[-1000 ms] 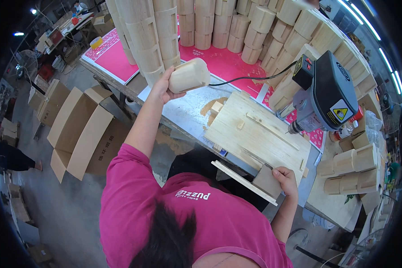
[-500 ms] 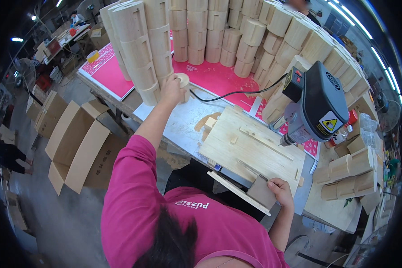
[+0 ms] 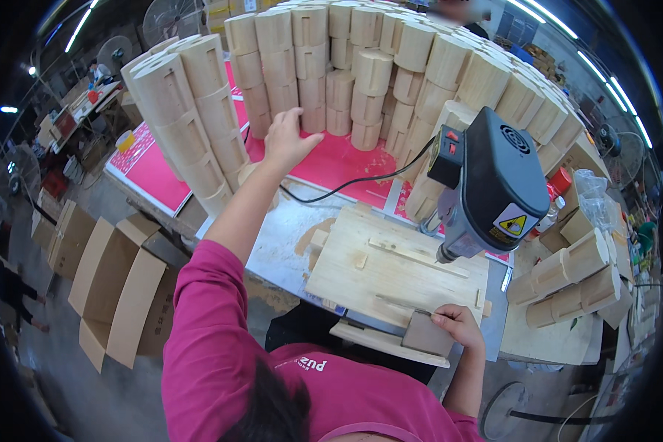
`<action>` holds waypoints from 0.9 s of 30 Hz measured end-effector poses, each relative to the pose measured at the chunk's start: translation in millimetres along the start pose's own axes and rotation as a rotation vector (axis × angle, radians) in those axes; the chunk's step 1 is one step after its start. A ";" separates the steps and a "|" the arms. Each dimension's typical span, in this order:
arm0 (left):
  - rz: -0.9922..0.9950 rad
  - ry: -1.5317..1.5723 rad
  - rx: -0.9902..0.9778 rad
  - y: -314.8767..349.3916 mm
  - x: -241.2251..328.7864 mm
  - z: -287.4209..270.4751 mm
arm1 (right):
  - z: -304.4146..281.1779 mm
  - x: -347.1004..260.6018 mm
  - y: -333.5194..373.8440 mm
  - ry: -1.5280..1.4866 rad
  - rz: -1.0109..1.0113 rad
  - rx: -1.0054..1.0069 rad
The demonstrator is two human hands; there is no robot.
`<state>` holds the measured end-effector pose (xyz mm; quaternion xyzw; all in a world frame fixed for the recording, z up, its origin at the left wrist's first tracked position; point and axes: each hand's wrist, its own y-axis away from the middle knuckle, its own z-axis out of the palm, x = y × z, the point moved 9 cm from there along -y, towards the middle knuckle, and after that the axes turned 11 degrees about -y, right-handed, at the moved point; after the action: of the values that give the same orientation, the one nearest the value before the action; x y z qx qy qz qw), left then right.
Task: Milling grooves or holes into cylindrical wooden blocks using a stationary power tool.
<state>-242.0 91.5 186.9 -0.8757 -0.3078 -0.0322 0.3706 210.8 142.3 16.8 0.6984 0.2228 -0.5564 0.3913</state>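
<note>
My left hand [image 3: 283,140] is raised with its fingers spread and nothing in it, in front of the far stacks of wooden cylinders [image 3: 313,88]. Below it, a short wooden cylinder [image 3: 249,174] is partly hidden behind my left forearm, beside a tall stack [image 3: 184,125]. At the near right corner of a flat wooden board [image 3: 339,258] with thin strips fixed on it, my right hand [image 3: 457,324] grips a grey-brown flat square piece [image 3: 427,333] between thumb and fingers. What this piece is made of, I cannot tell.
A black drill head [image 3: 497,180] stands over the board's right side, its cable [image 3: 346,190] crossing the pink sheet [image 3: 331,166]. More cylinders [image 3: 563,272] lie at the right. An open cardboard box [image 3: 129,295] is on the floor to the left.
My left hand has let go of the short wooden cylinder by the left stack and moved up toward the far stacks, fingers opening. My right hand keeps its hold. The view has shifted slightly.
</note>
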 end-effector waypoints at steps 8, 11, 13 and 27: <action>-0.107 0.331 -0.254 -117.3 56.0 100.9 | -5.2 15.6 -10.5 -0.088 0.048 0.018; -0.108 0.357 -0.237 -138.9 72.8 121.4 | -1.7 15.8 -10.4 -0.115 0.076 0.002; -0.156 0.483 -0.205 -161.8 58.3 153.0 | -0.3 14.2 -11.5 -0.123 0.093 -0.002; -0.060 0.566 -0.281 -177.9 69.1 137.6 | -5.2 14.2 -20.2 -0.117 0.068 0.016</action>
<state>-309.9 314.5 219.0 -0.8651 -0.2107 -0.3277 0.3159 202.9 156.7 -2.4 0.6751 0.1711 -0.5843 0.4167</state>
